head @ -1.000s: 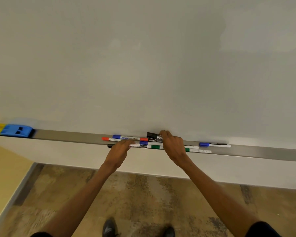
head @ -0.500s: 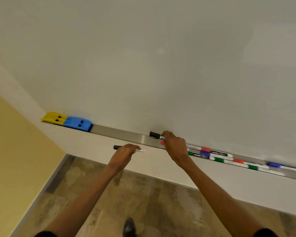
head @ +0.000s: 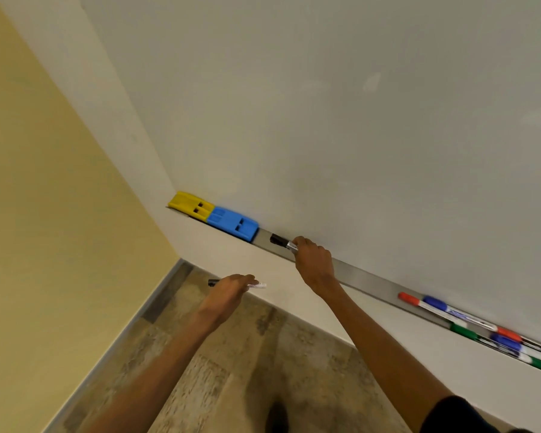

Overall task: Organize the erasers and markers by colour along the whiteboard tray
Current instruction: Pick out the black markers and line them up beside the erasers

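The whiteboard tray [head: 372,284] runs as a slanted grey strip from centre left down to the lower right edge of the frame. At its far left end, the yellow eraser [head: 189,205] sits hard against the corner, with the blue eraser [head: 231,222] touching it. Just right of the blue one is a short bare patch of tray, and a longer open stretch lies between the right hand [head: 314,264] and the marker cluster [head: 469,320] at lower right. That cluster of red, blue and green caps overlaps, is blurred, and is cut off by the frame edge, so the count is unclear. The right hand's fingers curl round a thick black marker [head: 280,240], hiding most of its barrel; the cap points at the blue eraser, and I can't tell if it touches the tray. The left hand [head: 228,292] is below the tray, off it, curled over a thin marker [head: 260,285], with the dark cap poking out left and the white end right.
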Demonstrator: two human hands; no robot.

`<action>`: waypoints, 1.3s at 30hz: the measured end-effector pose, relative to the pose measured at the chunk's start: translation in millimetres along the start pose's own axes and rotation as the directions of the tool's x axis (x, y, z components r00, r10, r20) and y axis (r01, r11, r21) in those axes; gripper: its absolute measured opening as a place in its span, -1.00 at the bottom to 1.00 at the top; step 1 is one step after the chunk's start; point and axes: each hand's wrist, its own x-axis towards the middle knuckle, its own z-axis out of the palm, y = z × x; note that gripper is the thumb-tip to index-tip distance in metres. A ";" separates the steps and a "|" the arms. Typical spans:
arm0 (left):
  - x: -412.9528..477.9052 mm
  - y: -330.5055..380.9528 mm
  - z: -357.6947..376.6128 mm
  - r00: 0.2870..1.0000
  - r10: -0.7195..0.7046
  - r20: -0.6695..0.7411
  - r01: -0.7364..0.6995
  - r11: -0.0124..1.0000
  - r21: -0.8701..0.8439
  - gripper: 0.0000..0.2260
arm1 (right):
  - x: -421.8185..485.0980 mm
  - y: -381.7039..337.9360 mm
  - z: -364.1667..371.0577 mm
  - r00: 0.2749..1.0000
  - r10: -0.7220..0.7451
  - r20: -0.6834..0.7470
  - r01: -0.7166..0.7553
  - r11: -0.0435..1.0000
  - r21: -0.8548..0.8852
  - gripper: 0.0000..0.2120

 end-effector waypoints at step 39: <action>134.5 24.0 21.7 0.980 0.201 -0.004 -0.201 0.979 -0.036 -0.49 | -87.0 62.9 16.5 0.933 0.333 -0.135 -0.244 0.863 0.442 -0.78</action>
